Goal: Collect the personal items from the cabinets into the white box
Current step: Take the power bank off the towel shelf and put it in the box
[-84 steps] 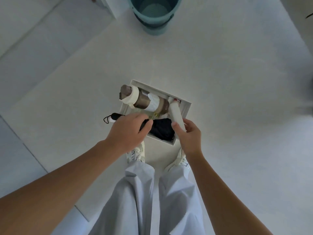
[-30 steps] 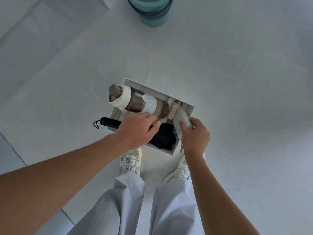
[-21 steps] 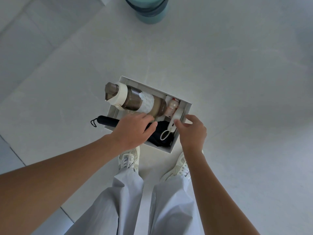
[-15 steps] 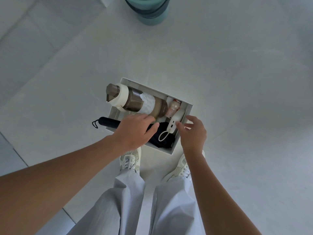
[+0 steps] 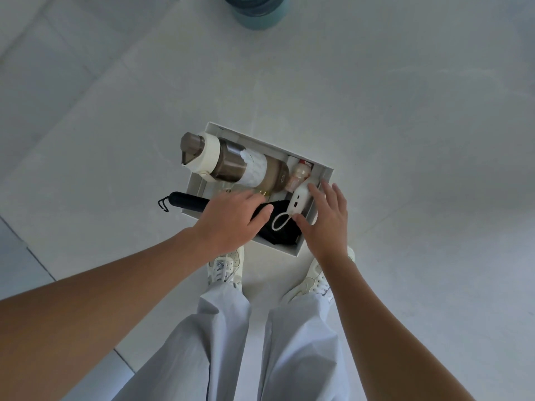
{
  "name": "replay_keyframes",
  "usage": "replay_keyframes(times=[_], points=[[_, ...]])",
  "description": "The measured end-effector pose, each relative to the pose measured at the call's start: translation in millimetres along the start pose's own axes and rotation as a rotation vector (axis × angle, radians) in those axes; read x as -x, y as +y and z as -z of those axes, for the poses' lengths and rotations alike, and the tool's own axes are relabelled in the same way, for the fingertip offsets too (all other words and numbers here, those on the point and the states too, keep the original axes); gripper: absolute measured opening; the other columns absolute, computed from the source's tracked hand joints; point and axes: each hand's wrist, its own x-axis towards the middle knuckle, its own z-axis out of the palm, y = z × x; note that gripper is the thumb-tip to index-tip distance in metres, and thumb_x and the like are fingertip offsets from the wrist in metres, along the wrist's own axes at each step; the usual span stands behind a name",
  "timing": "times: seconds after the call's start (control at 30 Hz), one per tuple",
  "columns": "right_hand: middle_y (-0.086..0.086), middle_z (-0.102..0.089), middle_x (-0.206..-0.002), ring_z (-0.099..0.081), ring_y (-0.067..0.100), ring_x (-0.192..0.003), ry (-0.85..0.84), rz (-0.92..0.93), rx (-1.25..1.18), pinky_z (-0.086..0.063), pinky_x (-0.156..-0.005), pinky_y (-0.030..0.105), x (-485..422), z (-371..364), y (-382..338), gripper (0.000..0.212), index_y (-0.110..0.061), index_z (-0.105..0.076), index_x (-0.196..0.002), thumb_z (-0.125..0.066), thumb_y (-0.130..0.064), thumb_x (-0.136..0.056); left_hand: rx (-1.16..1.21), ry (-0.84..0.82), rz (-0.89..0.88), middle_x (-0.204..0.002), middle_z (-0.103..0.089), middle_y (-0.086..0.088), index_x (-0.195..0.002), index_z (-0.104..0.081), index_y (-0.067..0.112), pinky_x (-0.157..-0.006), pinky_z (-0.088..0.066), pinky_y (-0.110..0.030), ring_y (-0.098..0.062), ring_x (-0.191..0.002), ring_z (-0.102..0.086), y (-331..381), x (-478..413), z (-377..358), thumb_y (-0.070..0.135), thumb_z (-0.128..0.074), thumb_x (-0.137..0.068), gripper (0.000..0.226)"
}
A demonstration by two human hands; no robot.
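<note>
The white box (image 5: 262, 143) is carried above my shoes. My left hand (image 5: 231, 219) grips its near rim, over a black folded umbrella (image 5: 185, 200) whose handle sticks out to the left. A brown flask (image 5: 231, 163) with a white collar lies along the far side. A small pink bottle (image 5: 299, 173) with a red cap stands in the far right corner. A white power bank (image 5: 298, 201) with a looped cord rests at the right side. My right hand (image 5: 327, 218) hovers over the right wall with its fingers spread, holding nothing.
A teal bin (image 5: 256, 11) stands on the pale floor straight ahead. Tile seams run along the left. My white shoes (image 5: 224, 266) and light trousers are directly below the box.
My right hand lowered the white power bank into the right side of the box, let go and opened its fingers. My left hand kept its hold.
</note>
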Motion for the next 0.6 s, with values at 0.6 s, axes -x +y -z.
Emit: replay_keyframes(times=[0.6], points=[[-0.005, -0.033, -0.163, -0.033, 0.016, -0.149, 0.103, -0.150, -0.292, -0.033, -0.120, 0.038, -17.5, 9.0, 3.9, 0.081, -0.022, -0.024, -0.161, -0.070, -0.025, -0.094, -0.004, -0.011, 0.009, -0.088, -0.066, 0.006, -0.105, -0.063, 0.021, -0.076, -0.048, -0.037, -0.014, -0.080, -0.059, 11.7, -4.6, 2.0, 0.051, -0.021, -0.100, 0.052]])
